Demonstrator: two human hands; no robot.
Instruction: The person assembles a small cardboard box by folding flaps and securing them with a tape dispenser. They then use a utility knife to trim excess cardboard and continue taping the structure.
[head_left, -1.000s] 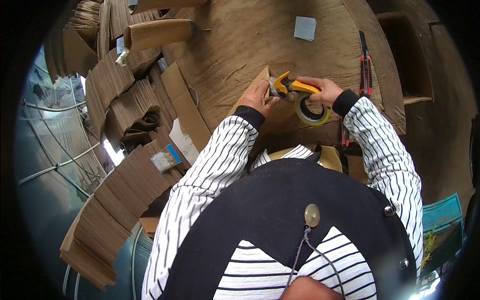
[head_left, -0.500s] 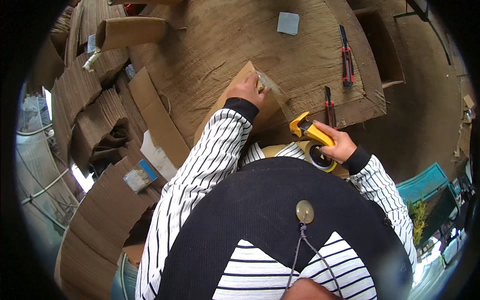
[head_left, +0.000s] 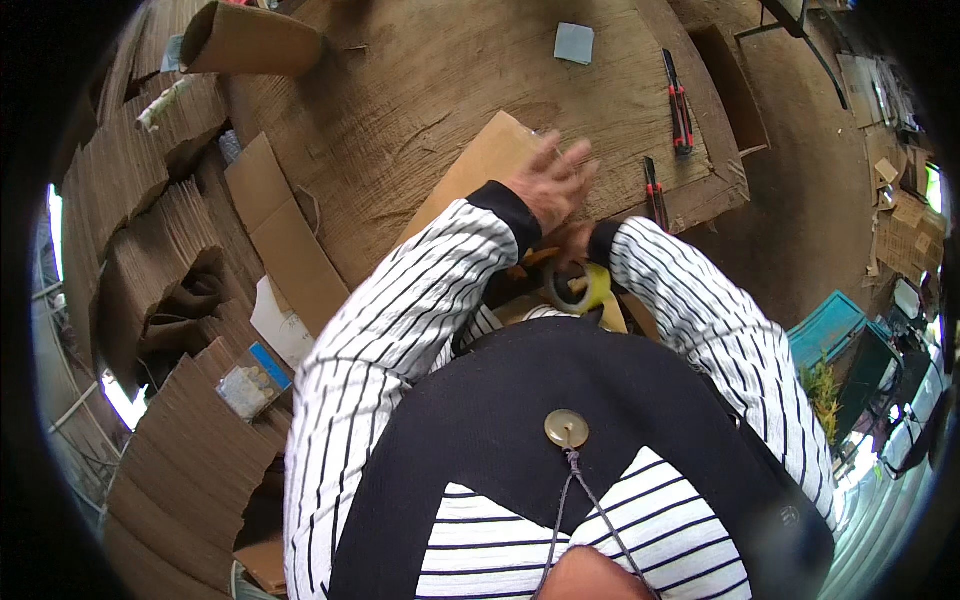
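A brown cardboard box (head_left: 468,178) lies on the wooden table in front of me, running from the middle toward my body. Over its far right corner, my left hand (head_left: 553,187) is open, fingers spread and slightly blurred. Just below it is my right hand (head_left: 571,243), partly hidden, closed on a yellow tape dispenser with a roll of tape (head_left: 598,288) hanging close to my apron. The dispenser's front end is mostly covered by my hands and sleeves. Whether tape touches the box there, I cannot make out.
Two red-and-black utility knives (head_left: 680,115) (head_left: 655,192) lie along the table's right side. A pale square of paper (head_left: 574,44) sits at the back. Stacked flattened cardboard (head_left: 165,250) fills the left, with a folded cardboard piece (head_left: 255,42) above. An open carton (head_left: 730,90) stands beyond the right edge.
My right hand has brought the tape dispenser leftward, in beside my left hand. The left hand has lifted its fingers off the box's end, spread them and shifted right.
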